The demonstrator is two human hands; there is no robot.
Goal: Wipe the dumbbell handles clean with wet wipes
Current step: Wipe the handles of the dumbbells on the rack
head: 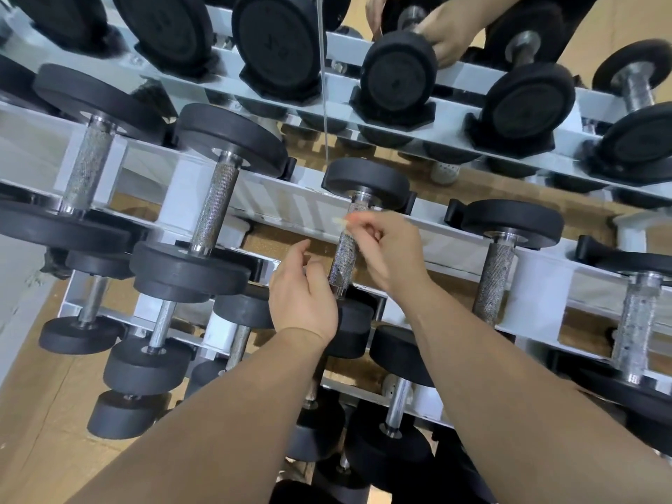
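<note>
Dumbbell handle (343, 261) lies front-to-back across the white rack rails (291, 205).

Both bare arms reach in from below toward the dumbbell handle (342, 260). The left hand (303, 296) sits just left of the handle's lower end, with its fingers loosely bent, its thumb up, and nothing in it. The right hand (392, 249) is just right of the handle's upper part, blurry, its fingertips pinching a small pale scrap (340, 220).
</note>
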